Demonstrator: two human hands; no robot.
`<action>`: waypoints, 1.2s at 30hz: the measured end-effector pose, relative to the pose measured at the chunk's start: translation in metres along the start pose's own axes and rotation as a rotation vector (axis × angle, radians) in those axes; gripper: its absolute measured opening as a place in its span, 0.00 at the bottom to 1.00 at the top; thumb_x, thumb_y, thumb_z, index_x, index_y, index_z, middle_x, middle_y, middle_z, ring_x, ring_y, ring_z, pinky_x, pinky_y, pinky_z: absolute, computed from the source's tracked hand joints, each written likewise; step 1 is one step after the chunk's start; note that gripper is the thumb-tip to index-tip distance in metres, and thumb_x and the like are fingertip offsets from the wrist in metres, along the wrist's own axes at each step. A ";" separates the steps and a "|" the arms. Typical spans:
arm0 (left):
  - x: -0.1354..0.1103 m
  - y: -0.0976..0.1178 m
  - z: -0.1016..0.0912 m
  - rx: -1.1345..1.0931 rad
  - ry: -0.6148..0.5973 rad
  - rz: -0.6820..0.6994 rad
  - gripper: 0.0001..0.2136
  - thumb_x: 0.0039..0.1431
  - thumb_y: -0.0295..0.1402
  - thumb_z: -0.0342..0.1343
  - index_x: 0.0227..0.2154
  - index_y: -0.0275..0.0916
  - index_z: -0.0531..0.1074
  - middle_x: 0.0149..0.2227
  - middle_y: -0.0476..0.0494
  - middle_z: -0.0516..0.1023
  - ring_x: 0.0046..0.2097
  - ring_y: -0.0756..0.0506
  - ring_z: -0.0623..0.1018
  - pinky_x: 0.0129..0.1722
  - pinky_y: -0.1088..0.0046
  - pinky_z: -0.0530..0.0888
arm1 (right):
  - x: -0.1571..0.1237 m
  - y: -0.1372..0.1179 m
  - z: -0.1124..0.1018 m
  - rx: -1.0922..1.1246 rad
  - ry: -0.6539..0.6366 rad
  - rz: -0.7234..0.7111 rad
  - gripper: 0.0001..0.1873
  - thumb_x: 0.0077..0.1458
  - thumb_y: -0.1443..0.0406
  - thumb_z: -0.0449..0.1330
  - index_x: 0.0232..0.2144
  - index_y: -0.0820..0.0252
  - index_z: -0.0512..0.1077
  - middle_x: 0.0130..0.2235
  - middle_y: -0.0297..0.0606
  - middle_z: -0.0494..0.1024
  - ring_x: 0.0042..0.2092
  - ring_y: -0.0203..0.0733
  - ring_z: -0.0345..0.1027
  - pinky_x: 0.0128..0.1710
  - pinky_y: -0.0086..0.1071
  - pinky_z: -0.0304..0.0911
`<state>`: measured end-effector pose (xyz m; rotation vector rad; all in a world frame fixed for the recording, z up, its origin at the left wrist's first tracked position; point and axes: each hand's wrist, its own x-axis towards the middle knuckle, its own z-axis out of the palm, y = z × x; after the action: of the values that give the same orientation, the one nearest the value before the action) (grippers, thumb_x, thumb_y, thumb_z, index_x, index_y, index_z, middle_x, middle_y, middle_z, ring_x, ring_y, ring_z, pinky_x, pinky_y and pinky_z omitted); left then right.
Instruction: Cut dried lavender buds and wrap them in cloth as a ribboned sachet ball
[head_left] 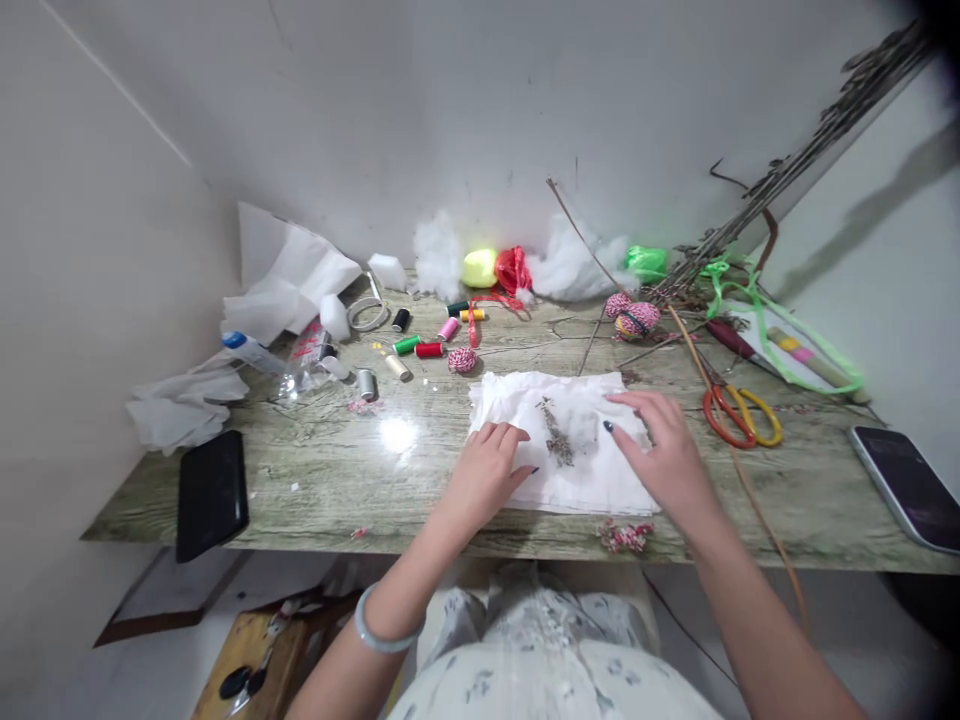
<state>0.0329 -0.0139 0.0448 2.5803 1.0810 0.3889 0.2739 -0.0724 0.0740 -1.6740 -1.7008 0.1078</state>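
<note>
A white cloth (547, 494) lies on the table in front of me. Dried plant bits (556, 436) form a narrow strip along its middle, beside a thin layer of white stuffing (586, 425). My left hand (491, 462) rests at the cloth's left side, fingers curled loosely with a gap between thumb and forefinger. Over the right side is my right hand (656, 445), its thumb and fingers spread apart near the stuffing. I see nothing held in either hand.
Thread spools (429, 350) and a glue bottle (253, 352) lie to the left. Stuffing (577, 262) and yarn balls (637, 321) line the back. Scissors (729, 416), a phone (911, 485) and long dried stems (795, 175) are on the right. A black phone (212, 495) overhangs the front edge.
</note>
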 end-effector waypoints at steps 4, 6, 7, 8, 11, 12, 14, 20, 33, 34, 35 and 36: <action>0.002 0.002 0.015 0.070 0.083 -0.111 0.22 0.49 0.35 0.64 0.45 0.38 0.63 0.45 0.40 0.69 0.48 0.39 0.71 0.45 0.60 0.71 | -0.032 -0.008 0.022 0.000 -0.047 0.018 0.16 0.57 0.64 0.56 0.48 0.54 0.68 0.47 0.42 0.73 0.51 0.49 0.62 0.51 0.43 0.57; -0.001 0.000 0.019 0.054 0.124 -0.174 0.25 0.48 0.35 0.66 0.46 0.37 0.61 0.46 0.39 0.68 0.48 0.38 0.71 0.45 0.60 0.71 | -0.037 -0.017 0.033 -0.027 -0.089 -0.003 0.17 0.57 0.63 0.56 0.49 0.52 0.68 0.48 0.41 0.74 0.51 0.50 0.62 0.51 0.44 0.55; -0.003 -0.002 0.021 0.040 0.129 -0.195 0.25 0.47 0.35 0.66 0.46 0.37 0.61 0.46 0.39 0.68 0.47 0.39 0.71 0.45 0.60 0.71 | -0.037 -0.022 0.038 -0.054 -0.123 -0.025 0.17 0.57 0.63 0.57 0.50 0.52 0.68 0.49 0.40 0.74 0.52 0.51 0.61 0.51 0.45 0.54; -0.005 -0.003 0.022 0.026 0.122 -0.208 0.25 0.47 0.34 0.66 0.46 0.37 0.61 0.45 0.39 0.69 0.47 0.39 0.72 0.45 0.60 0.70 | -0.036 -0.027 0.042 -0.087 -0.162 -0.057 0.17 0.57 0.62 0.57 0.50 0.51 0.68 0.50 0.39 0.75 0.53 0.51 0.61 0.51 0.46 0.52; -0.005 -0.002 0.025 0.004 0.065 -0.213 0.23 0.50 0.34 0.64 0.46 0.38 0.62 0.44 0.42 0.72 0.47 0.40 0.72 0.45 0.61 0.69 | -0.027 -0.035 0.052 -0.172 -0.269 -0.176 0.20 0.58 0.64 0.57 0.53 0.51 0.67 0.54 0.40 0.73 0.55 0.52 0.59 0.51 0.47 0.48; -0.004 -0.001 0.026 0.008 0.053 -0.219 0.22 0.50 0.34 0.64 0.46 0.39 0.63 0.44 0.43 0.72 0.47 0.40 0.72 0.45 0.62 0.69 | -0.023 -0.037 0.055 -0.191 -0.289 -0.206 0.23 0.58 0.65 0.57 0.56 0.53 0.64 0.55 0.42 0.72 0.56 0.52 0.59 0.51 0.47 0.47; -0.002 0.002 0.029 0.030 0.044 -0.237 0.20 0.52 0.34 0.62 0.47 0.40 0.63 0.44 0.43 0.73 0.47 0.41 0.72 0.44 0.62 0.68 | -0.016 -0.037 0.058 -0.224 -0.311 -0.235 0.28 0.57 0.67 0.56 0.60 0.57 0.59 0.55 0.45 0.72 0.56 0.52 0.58 0.51 0.47 0.47; 0.001 0.004 0.033 0.031 0.022 -0.222 0.08 0.57 0.32 0.57 0.40 0.42 0.69 0.40 0.46 0.75 0.44 0.42 0.72 0.41 0.65 0.65 | -0.006 -0.033 0.065 -0.240 -0.359 -0.280 0.21 0.56 0.71 0.55 0.53 0.56 0.65 0.50 0.43 0.76 0.55 0.51 0.59 0.51 0.47 0.45; -0.001 0.002 0.026 0.025 0.032 -0.128 0.04 0.62 0.32 0.53 0.35 0.43 0.73 0.39 0.49 0.76 0.42 0.45 0.72 0.39 0.66 0.62 | -0.001 -0.023 0.073 -0.194 -0.345 -0.236 0.06 0.53 0.71 0.61 0.27 0.55 0.72 0.31 0.31 0.78 0.47 0.43 0.66 0.53 0.43 0.44; -0.004 0.002 0.024 0.012 0.032 -0.122 0.04 0.62 0.32 0.53 0.34 0.43 0.72 0.38 0.49 0.76 0.41 0.45 0.72 0.39 0.66 0.62 | -0.001 -0.024 0.074 -0.195 -0.351 -0.239 0.06 0.52 0.71 0.61 0.27 0.55 0.72 0.31 0.31 0.78 0.47 0.43 0.66 0.53 0.44 0.44; -0.007 0.002 0.022 -0.004 0.034 -0.122 0.04 0.61 0.31 0.53 0.33 0.43 0.72 0.38 0.50 0.76 0.41 0.46 0.72 0.39 0.66 0.62 | 0.000 -0.025 0.074 -0.198 -0.356 -0.243 0.07 0.52 0.71 0.62 0.26 0.54 0.73 0.31 0.30 0.78 0.47 0.43 0.66 0.54 0.44 0.44; -0.010 0.001 0.019 -0.022 0.037 -0.125 0.04 0.61 0.30 0.52 0.33 0.42 0.72 0.38 0.50 0.76 0.41 0.46 0.72 0.39 0.66 0.62 | 0.000 -0.026 0.074 -0.202 -0.359 -0.246 0.07 0.51 0.71 0.62 0.26 0.54 0.73 0.30 0.30 0.79 0.47 0.43 0.66 0.54 0.45 0.44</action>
<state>0.0342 -0.0256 0.0263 2.4792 1.2363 0.4164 0.2124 -0.0445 0.0339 -1.6448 -2.2391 0.1295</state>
